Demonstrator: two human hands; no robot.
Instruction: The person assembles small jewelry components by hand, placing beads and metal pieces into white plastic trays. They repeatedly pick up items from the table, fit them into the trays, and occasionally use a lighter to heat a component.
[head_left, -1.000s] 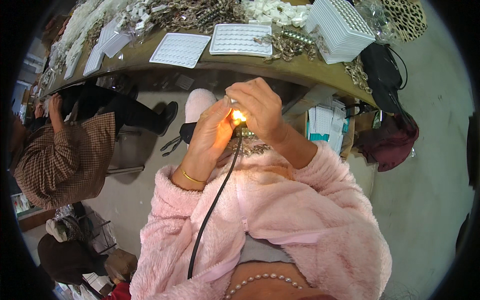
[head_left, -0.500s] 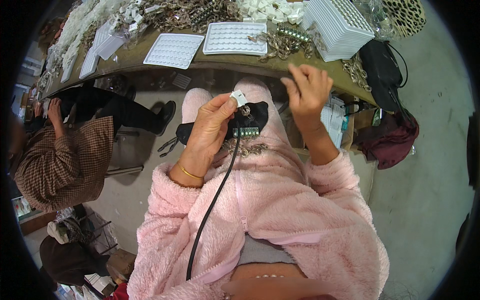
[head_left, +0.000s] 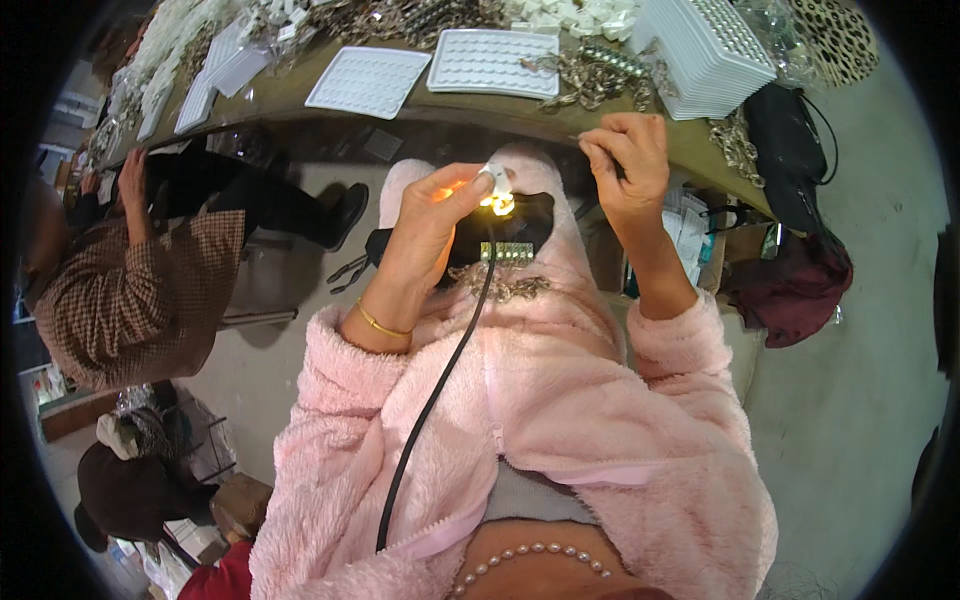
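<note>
A curved bench runs across the top of a workroom with a bare grey floor, and it is crowded with white dimpled trays, a tall stack of them at the right end, and heaps of chain and beads. I sit just below its edge in a pink fleece robe, working over my lap.

My left hand is closed around a small white lamp that glows orange at its tip. I judge I hold it raised and tilted so the light falls where I look. Its black cord hangs down across my chest. Just beneath the lamp, on my lap, lie a dark pad and a short strip of green stones, with a bit of chain below them.

My right hand is lifted near the bench edge, well apart from the lamp, thumb and fingertips pinched together. What they pinch is too small to tell; a thin dark sliver seems to stick out by the fingers. I take it that I keep it high to bring it into the glow without crowding the other grip.

To my left another person in a checked brown jacket sits at the same bench. Black pliers lie near my left knee. On the right a black bag and a dark red bundle lean under the bench, close to my right elbow, so that side is the tight one.
</note>
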